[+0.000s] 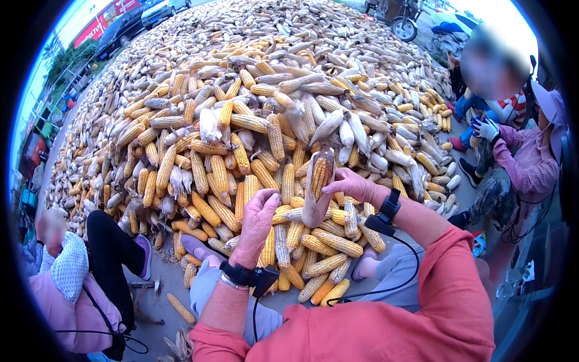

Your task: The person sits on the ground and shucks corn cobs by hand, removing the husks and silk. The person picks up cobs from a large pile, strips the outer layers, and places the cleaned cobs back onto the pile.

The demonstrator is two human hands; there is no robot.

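In my right hand (347, 184) is a corn ear (322, 174), held upright with its dry husk (315, 212) partly peeled and its orange-brown kernels bare. My thumb and fingers are at the ear's right side. To the left and apart from it is my left hand (257, 221), raised over the corn with fingers curled and thumb near the fingertips. Nothing shows in it, though part of its grip is hidden. Below both hands, bare yellow cobs (325, 244) lie heaped between my shoes.
A big pile of corn (253, 59), husked and unhusked, rises ahead. One person (72, 289) sits at my left; people sit at the right, one wearing a glove (485, 129). Cables (398, 280) hang from my wrist straps. A motorcycle (402, 22) and vehicles stand behind the pile.
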